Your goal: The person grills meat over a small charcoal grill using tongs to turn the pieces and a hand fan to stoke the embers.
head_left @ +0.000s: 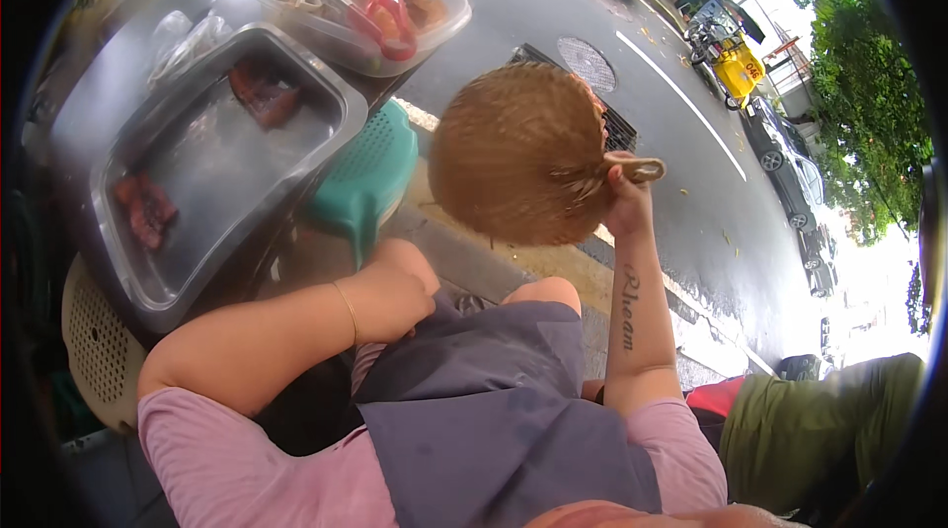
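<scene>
My right hand [630,200] is closed round the short looped handle of a round brown woven hand fan [518,155]. The fan is smeared by motion and hides most of a dark grill [620,133] behind it, where something reddish shows at the fan's edge. My left hand [395,303] rests curled by my knee, at the top of my grey apron [504,429]. Its fingers fold inward, and whatever they hold, if anything, is hidden. Left of it stands a metal tray [351,113] with two reddish-brown pieces of meat [265,93], one near each end.
Beyond the tray, a clear plastic container [454,19] holds reddish food and red-handled tongs [393,29]. A teal perforated plastic piece [370,167] sits below the tray's right side. A beige perforated seat [99,340] is at left. Someone in green trousers [820,424] is at right, beside the road.
</scene>
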Motion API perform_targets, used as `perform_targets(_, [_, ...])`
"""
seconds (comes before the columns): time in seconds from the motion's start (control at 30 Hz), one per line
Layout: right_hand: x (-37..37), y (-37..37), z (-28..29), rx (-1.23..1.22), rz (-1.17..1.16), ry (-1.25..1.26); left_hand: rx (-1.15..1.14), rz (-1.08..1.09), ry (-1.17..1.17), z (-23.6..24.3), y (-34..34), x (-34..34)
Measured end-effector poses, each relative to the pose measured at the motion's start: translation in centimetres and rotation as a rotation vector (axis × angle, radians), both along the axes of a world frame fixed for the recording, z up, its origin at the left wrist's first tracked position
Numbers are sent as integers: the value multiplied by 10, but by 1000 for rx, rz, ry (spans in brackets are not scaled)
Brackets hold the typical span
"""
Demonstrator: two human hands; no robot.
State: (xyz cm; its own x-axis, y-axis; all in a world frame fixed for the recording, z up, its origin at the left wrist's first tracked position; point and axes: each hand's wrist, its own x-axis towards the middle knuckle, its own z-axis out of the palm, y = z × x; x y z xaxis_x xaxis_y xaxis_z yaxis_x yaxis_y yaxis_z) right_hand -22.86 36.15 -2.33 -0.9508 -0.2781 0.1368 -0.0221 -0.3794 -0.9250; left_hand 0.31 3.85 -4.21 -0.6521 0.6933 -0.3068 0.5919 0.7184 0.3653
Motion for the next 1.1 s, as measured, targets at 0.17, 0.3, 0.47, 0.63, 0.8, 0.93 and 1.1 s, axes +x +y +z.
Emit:
perform_targets(0.17, [-41,50,-29,437,-481,309,-125,-77,-8,18,11,-5])
perform_targets(0.3, [-8,16,-14,123,154,79,5,-2,-8,-4,-1,-2])
perform_targets(0.47, [-31,45,-24,367,-513,347,-137,-72,-19,24,12,-8])
perform_targets(0.63, [13,23,-19,311,125,133,-49,27,-24,7,0,-1])
perform_targets(0.8, [-2,54,-25,394,-512,349,-26,-8,-9,3,5,-2])
perform_targets(0.93, [19,42,-24,427,-146,220,-61,-8,19,3,2,-1])
perform_targets(1.1, [10,56,-14,280,-432,264,-54,1,30,2,8,-2])
